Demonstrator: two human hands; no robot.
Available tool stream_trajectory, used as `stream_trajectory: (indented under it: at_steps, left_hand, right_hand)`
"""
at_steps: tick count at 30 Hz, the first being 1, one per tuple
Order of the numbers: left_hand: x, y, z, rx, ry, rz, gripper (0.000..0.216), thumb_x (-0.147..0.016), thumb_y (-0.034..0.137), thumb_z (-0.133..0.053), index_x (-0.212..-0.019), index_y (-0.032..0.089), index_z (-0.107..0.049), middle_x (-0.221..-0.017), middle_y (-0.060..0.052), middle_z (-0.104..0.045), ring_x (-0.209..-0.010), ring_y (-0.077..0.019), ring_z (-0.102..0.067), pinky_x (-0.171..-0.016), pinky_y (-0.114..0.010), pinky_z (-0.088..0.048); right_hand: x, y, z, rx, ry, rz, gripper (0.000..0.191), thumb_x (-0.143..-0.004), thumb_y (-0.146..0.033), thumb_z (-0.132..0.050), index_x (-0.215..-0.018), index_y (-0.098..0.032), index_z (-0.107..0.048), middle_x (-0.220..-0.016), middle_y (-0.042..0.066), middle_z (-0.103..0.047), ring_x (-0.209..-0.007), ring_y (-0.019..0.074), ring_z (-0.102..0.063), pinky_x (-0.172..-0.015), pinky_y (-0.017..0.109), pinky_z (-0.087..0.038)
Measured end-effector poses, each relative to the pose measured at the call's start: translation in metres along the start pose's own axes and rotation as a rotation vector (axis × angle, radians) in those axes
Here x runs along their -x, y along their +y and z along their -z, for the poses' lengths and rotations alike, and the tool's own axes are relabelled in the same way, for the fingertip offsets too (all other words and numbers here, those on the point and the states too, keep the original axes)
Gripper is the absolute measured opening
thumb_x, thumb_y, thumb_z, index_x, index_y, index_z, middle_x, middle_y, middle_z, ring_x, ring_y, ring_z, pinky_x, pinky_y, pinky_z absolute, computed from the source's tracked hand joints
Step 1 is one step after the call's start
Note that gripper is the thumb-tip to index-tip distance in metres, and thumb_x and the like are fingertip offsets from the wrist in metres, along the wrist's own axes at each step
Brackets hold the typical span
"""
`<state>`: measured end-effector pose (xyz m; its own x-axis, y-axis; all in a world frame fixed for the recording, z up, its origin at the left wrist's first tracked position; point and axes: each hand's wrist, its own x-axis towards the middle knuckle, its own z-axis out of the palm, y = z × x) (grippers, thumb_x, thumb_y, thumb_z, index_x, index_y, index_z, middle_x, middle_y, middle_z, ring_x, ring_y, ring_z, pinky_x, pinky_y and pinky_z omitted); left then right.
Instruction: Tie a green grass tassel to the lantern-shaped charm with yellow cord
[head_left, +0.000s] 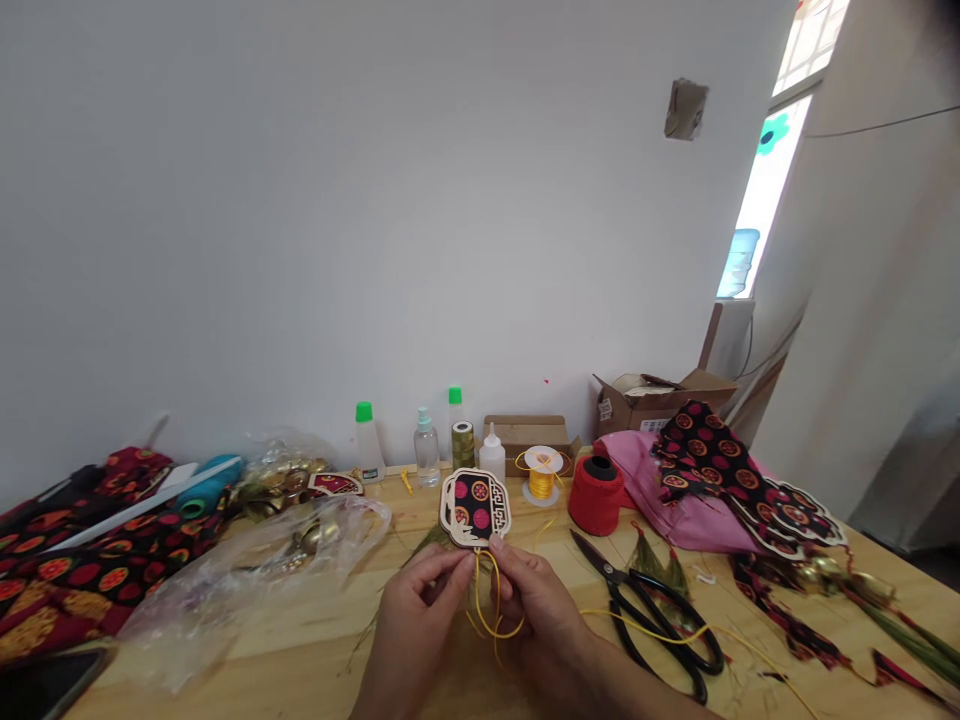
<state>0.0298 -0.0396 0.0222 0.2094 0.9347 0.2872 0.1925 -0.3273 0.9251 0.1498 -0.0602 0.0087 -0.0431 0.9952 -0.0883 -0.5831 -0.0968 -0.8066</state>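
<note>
Wooden table (300,650); left hand (412,610), right hand (536,600) fingertip-to-fingertip on yellow cord (478,595).

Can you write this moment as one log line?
left hand: pinches yellow cord | right hand: pinches same cord below flat wooden-framed ornament with black-and-red fabric | nearby: black scissors, red thread spool

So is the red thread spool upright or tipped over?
Upright: the red thread spool stands on its base on the wooden table, its dark core opening facing up.
</note>
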Motion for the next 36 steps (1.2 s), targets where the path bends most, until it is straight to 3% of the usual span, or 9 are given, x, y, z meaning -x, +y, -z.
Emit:
stream_trajectory:
  at_steps: [5, 12, 15, 19, 25, 29, 36]
  left_hand:
    - [0.000, -0.001, 0.001, -0.141, -0.012, -0.076, 0.020, -0.070, 0.030, -0.054, -0.079, 0.019, -0.068, -0.061, 0.000, -0.057, -0.057, -0.0153, -0.052, -0.051, -0.023, -0.040]
    - [0.001, -0.004, 0.001, -0.245, 0.027, -0.092, 0.019, -0.070, 0.033, -0.052, -0.070, 0.019, -0.066, -0.059, 0.001, -0.054, -0.052, -0.0139, -0.048, -0.048, -0.023, -0.036]
    - [-0.001, -0.004, 0.001, -0.196, 0.069, -0.031, 0.018, -0.068, 0.034, -0.055, -0.067, 0.018, -0.064, -0.056, 0.002, -0.051, -0.052, -0.0131, -0.047, -0.049, -0.022, -0.036]
    - [-0.004, -0.002, 0.003, 0.061, 0.089, 0.140, 0.017, -0.062, 0.033, -0.060, -0.064, 0.016, -0.064, -0.061, 0.001, -0.060, -0.065, -0.0158, -0.054, -0.061, -0.023, -0.041]
    - [-0.004, -0.008, 0.001, 0.287, 0.020, 0.267, 0.022, -0.063, 0.033, -0.061, -0.074, 0.014, -0.065, -0.051, 0.005, -0.054, -0.043, -0.0074, -0.039, -0.042, -0.018, -0.032]
    - [-0.003, -0.013, -0.002, 0.443, -0.049, 0.311, 0.025, -0.068, 0.037, -0.056, -0.074, 0.014, -0.065, -0.054, 0.003, -0.051, -0.049, -0.0081, -0.041, -0.042, -0.017, -0.032]
    - [-0.001, -0.007, -0.005, 0.268, -0.234, 0.282, 0.024, -0.066, 0.034, -0.059, -0.060, 0.012, -0.066, -0.042, 0.005, -0.044, -0.037, -0.0037, -0.028, -0.037, -0.017, -0.020]
  right_hand:
    - [-0.001, 0.002, 0.000, 0.058, 0.043, 0.000, 0.047, -0.058, -0.055, -0.058, -0.041, -0.016, -0.038, -0.033, -0.009, -0.027, -0.033, 0.0025, -0.014, -0.038, 0.021, -0.008]
    - [-0.005, 0.008, 0.002, 0.021, 0.010, 0.029, 0.046, -0.059, -0.053, -0.059, -0.042, -0.015, -0.039, -0.038, -0.006, -0.037, -0.035, 0.0035, -0.026, -0.038, 0.019, -0.015]
    - [-0.004, 0.006, 0.002, -0.004, 0.006, 0.024, 0.044, -0.061, -0.052, -0.058, -0.043, -0.016, -0.040, -0.035, -0.008, -0.032, -0.033, 0.0030, -0.022, -0.036, 0.019, -0.012]
    - [-0.002, 0.003, 0.002, 0.016, 0.026, -0.020, 0.044, -0.063, -0.051, -0.057, -0.043, -0.016, -0.040, -0.033, -0.011, -0.023, -0.030, 0.0016, -0.011, -0.035, 0.020, -0.005]
    - [-0.003, 0.002, 0.002, 0.015, 0.001, -0.010, 0.047, -0.059, -0.056, -0.057, -0.042, -0.016, -0.039, -0.032, -0.011, -0.024, -0.029, 0.0010, -0.011, -0.035, 0.020, -0.006]
    - [-0.004, 0.003, 0.003, 0.029, 0.025, 0.006, 0.047, -0.060, -0.056, -0.057, -0.042, -0.016, -0.038, -0.033, -0.010, -0.026, -0.030, 0.0016, -0.015, -0.034, 0.020, -0.007]
    - [-0.007, 0.005, 0.005, 0.027, 0.022, 0.065, 0.047, -0.061, -0.054, -0.056, -0.040, -0.015, -0.039, -0.033, -0.008, -0.031, -0.032, 0.0021, -0.021, -0.035, 0.019, -0.011]
